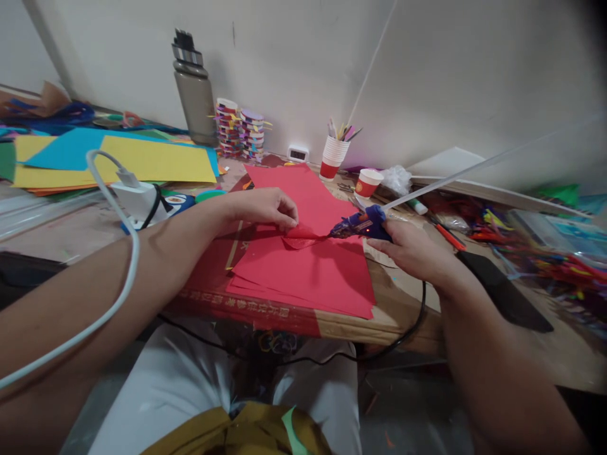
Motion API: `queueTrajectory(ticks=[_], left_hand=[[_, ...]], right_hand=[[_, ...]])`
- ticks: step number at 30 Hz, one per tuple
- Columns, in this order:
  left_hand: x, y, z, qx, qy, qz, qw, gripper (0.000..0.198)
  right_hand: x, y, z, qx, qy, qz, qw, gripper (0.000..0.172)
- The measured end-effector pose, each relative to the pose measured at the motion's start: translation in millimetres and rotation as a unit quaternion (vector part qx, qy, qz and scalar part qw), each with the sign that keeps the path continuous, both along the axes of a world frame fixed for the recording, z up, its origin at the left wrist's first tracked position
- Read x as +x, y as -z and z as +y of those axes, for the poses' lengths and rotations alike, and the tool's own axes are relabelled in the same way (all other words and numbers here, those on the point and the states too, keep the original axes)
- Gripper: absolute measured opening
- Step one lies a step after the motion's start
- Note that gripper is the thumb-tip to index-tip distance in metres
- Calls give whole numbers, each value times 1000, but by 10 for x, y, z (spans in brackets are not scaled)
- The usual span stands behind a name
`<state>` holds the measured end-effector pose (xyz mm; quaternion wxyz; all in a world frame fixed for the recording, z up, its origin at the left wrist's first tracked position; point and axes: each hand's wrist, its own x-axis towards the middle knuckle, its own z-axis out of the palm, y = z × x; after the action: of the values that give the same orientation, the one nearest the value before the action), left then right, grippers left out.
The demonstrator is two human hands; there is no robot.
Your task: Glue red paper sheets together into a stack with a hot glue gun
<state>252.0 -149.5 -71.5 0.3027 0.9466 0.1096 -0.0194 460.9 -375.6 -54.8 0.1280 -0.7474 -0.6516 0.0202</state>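
Note:
My right hand (408, 245) is closed around the handle of a blue hot glue gun (359, 224), and a long clear glue stick (427, 186) juts out of its back. The gun's nozzle points left, at the edge of a small cut piece of red paper (303, 239). Pinched between the fingertips of my left hand (270, 207) is the far left edge of that piece, slightly raised. Beneath lie several red paper sheets (308, 287), stacked unevenly on a cardboard box (284, 321).
A grey water bottle (195, 95) and two colourful striped cup stacks (239, 129) stand by the wall. Yellow sheets (161, 159) and a white charger (137, 199) lie left. Right are a paper cup (368, 183) and a black phone (503, 291). A black cord (332, 360) hangs along the front.

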Motion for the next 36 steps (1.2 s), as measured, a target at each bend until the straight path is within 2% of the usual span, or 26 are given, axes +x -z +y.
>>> queueTrajectory(ticks=[6,12,15,22,30,36], left_hand=[[10,18,15,5,1,-5,1000,21],[11,6,13,-9,-5,10,1000,24],[7,11,16,-4,1,4,1000,23],[2,15,23,-18,6,-10,1000,19],[8,10,21,-33,3,-2,999,20],[4,-19,11,-22,8,-2,1000,19]], right_hand=[[-6,13,-18,5,-13,9,1000,31],[-155,-4,5,18,-1,-44,999,27],[-107,7,4,5,23,-45,999,26],[20,10,-44,24,-2,-9,1000,26],[-79,45,-26,31,13,-39,999,23],[-215,82,37,6,-24,33,999,24]])
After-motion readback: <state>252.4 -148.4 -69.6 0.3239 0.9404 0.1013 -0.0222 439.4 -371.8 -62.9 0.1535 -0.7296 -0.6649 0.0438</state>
